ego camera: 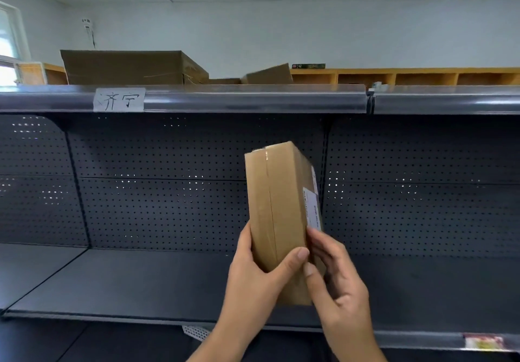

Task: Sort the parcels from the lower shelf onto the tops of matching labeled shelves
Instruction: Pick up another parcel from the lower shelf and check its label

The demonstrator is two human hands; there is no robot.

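Observation:
A brown cardboard parcel (277,207) stands on end in the air in front of the dark shelf unit, with a white shipping label on its right side. My left hand (254,274) grips its lower left side, thumb across the front. My right hand (334,280) holds its lower right edge, fingers on the label side. The top shelf edge (253,98) carries a handwritten paper label (119,99) at the left. On that top lie a large brown box (126,67) and a smaller tilted box (268,74).
A dark middle shelf (126,283) lies below the parcel, backed by perforated panels (157,181). A second shelf unit (447,100) adjoins on the right. Wooden cubby shelving (422,76) runs along the far wall. A small tag (482,342) sits on the lower right rail.

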